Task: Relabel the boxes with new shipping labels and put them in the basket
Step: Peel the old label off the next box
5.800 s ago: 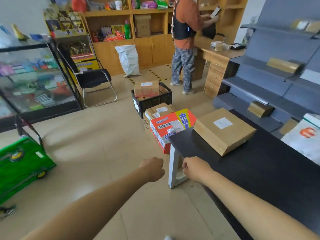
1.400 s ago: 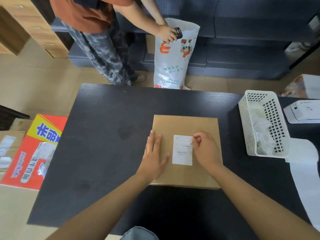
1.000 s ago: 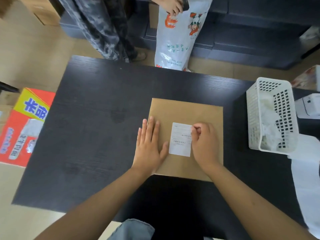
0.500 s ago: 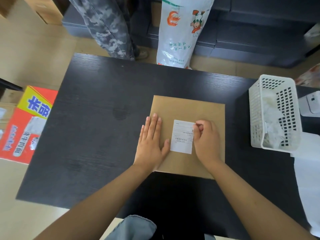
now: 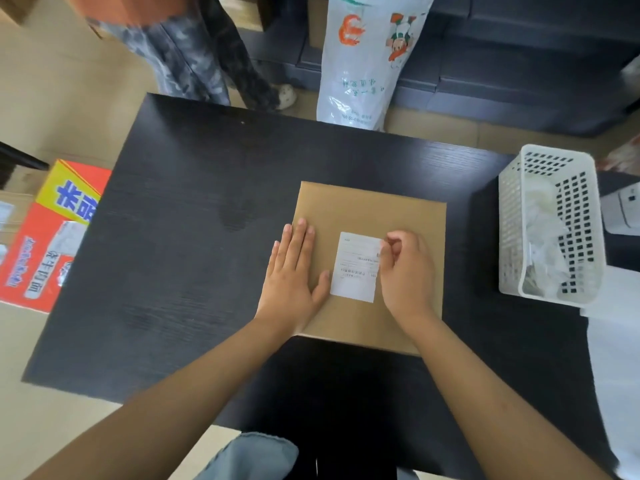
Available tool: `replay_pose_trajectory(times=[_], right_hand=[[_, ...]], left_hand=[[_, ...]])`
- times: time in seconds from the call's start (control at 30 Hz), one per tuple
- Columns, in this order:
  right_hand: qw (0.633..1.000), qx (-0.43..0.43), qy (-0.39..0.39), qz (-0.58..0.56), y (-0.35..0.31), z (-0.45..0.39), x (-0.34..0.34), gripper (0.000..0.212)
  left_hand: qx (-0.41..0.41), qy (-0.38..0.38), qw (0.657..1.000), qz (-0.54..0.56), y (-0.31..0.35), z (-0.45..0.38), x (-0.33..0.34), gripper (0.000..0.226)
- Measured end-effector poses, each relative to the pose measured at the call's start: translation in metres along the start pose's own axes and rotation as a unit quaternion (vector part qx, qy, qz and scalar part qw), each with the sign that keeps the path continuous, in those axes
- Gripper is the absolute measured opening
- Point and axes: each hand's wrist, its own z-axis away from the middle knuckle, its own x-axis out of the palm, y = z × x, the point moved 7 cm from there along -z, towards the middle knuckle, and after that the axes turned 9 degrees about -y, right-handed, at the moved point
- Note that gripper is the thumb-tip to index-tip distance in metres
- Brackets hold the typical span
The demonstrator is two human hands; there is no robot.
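My right hand [image 5: 407, 271] pinches the top-right corner of the old shipping label [image 5: 356, 266], fingers curled tight on its edge; left hand [image 5: 294, 271] lies flat w/ straight fingers, pressing the cardboard box [image 5: 372, 209] down mid black table [image 5: 194, 244]. Progress, I'd say: early, old label not yet off, new one not applied, box not binned. Box is flat, matte kraft, square-ish; label thin white paper. White perforated plastic basket [image 5: 554, 161] sits right, well apart.

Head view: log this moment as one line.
left hand flat on box | right hand picking label edge | table
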Motion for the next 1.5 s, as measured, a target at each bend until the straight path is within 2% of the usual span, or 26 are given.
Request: replay_pose_trajectory(times=[0.17, 0.3, 0.43, 0.7, 0.93, 1.03, 1.13, 1.33, 1.5], right_hand=[[1.000, 0.013, -0.005, -0.010, 0.003, -0.002, 0.001, 0.005], [0.999, 0.010, -0.017, 0.031, 0.004, -0.004, 0.003, 0.008], [1.000, -0.003, 0.011, 0.014, 0.004, 0.001, 0.002, 0.004], [0.999, -0.021, 0.029, 0.009, -0.006, 0.006, -0.005, 0.013], [0.998, 0.043, 0.026, 0.037, -0.014, -0.001, 0.001, 0.018], [0.994, 0.082, 0.002, 0.066, -0.018, -0.006, 0.007, 0.016], [0.990, 0.082, -0.021, 0.117, -0.023, -0.008, 0.013, 0.021], [0.997, 0.031, 0.049, 0.058, -0.018, 0.009, 0.005, 0.019], [0.997, 0.028, 0.052, 0.047, -0.016, 0.010, 0.004, 0.018]], left_hand=[[0.000, -0.004, 1.000, 0.021, -0.001, 0.000, 0.000, 0.072], [-0.006, -0.002, 0.999, 0.041, -0.003, 0.000, 0.002, 0.073], [-0.004, -0.003, 0.998, 0.057, -0.006, -0.002, 0.003, 0.074], [0.012, 0.011, 0.997, 0.079, -0.005, -0.002, 0.002, 0.074], [0.014, 0.014, 0.997, 0.076, -0.005, -0.002, 0.001, 0.073], [0.013, 0.014, 0.997, 0.073, -0.005, -0.002, 0.001, 0.073], [0.014, 0.017, 0.997, 0.076, -0.005, -0.002, 0.001, 0.073], [0.013, 0.018, 0.996, 0.082, -0.004, -0.002, -0.001, 0.073], [0.014, 0.013, 0.996, 0.083, -0.004, -0.002, -0.001, 0.073]])
